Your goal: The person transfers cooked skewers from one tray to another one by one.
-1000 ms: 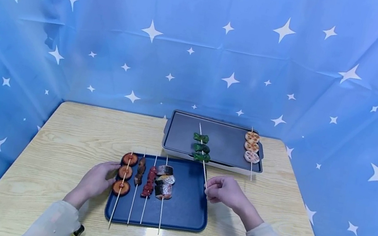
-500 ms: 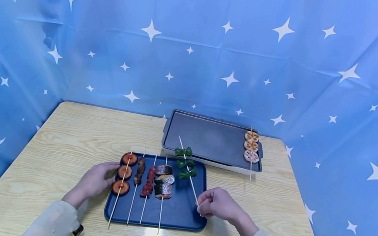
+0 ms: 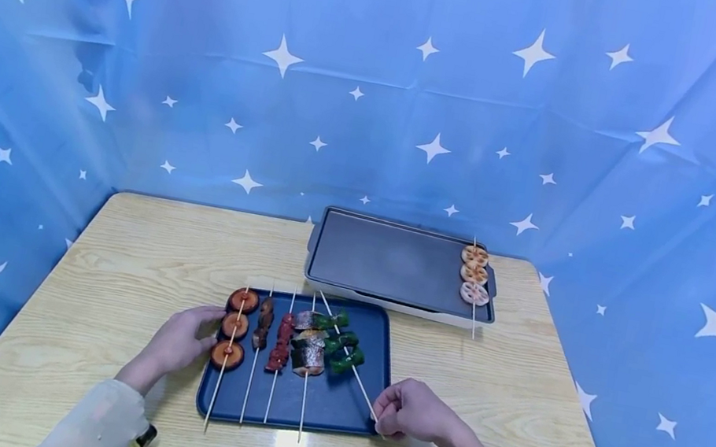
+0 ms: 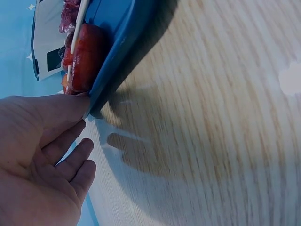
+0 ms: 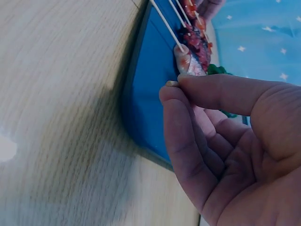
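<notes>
In the head view my right hand (image 3: 414, 411) pinches the stick end of a green pepper skewer (image 3: 342, 345) at the tray's right front corner. The skewer slants up and left, its top pieces overlapping the fish skewer (image 3: 310, 352). The right wrist view shows the stick's end (image 5: 172, 84) between thumb and index finger. My left hand (image 3: 185, 341) touches the left rim of the dark blue tray (image 3: 335, 411), its other fingers loosely bent in the left wrist view. Beside it lies a mushroom skewer (image 3: 234, 325), then a brown meat skewer (image 3: 264, 323) and a red meat skewer (image 3: 282, 342).
Behind the tray stands a flat grill plate (image 3: 394, 262) on a pale base. A lotus root skewer (image 3: 474, 274) lies at its right end. Both stand on a wooden table (image 3: 167, 246) before a blue star-patterned cloth (image 3: 363, 33).
My right hand has brought the green pepper skewer from over the grill plate left and toward me, over the tray beside the fish skewer. The left hand stays at the tray's rim.
</notes>
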Demonstrator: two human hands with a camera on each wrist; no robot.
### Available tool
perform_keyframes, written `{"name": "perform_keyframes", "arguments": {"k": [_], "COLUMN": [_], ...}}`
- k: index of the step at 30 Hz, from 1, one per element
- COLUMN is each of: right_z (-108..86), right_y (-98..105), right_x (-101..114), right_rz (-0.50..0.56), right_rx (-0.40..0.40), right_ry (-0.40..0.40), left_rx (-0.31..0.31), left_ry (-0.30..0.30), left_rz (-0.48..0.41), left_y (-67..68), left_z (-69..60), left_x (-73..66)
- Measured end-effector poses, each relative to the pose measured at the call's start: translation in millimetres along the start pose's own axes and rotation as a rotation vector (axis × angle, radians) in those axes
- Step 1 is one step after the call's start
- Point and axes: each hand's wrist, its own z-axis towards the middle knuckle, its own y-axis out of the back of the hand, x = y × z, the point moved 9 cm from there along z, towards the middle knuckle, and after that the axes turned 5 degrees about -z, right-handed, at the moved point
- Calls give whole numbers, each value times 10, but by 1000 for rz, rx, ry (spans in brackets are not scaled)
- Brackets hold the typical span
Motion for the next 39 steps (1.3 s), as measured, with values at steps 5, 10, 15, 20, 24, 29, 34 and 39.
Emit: {"name": "perform_keyframes", "arguments": {"k": [5, 10, 15, 20, 24, 29, 34, 39], "right_z": [-1, 16, 42, 85, 129, 163, 204, 241], "right_y": [4, -23, -75, -147, -221, -307, -403, -435], "right_x": [-37, -59, -77, -97, -98, -51, -64, -72], "right_rz": [-19, -43, -46, -27, 10, 32, 97, 84], "right_rx": [-12, -30, -43, -63, -80, -88, -81, -96], "right_ry": [-10, -12, -19, -36, -53, -66, -64, -74], "left_rx": [-2, -2, -1, 2, 4, -1, -1, -3], "left_ry": [-1, -3, 1, 6, 7, 2, 5, 12], "left_rz": [-5, -8, 0, -5, -4, -5, -9, -10], "left_y": [-11, -13, -2, 9, 12, 5, -2, -3], "left_z": [5, 9, 4, -3, -6, -11, -14, -10], "left_x": [21, 32, 31, 18, 18, 13, 7, 10]}}
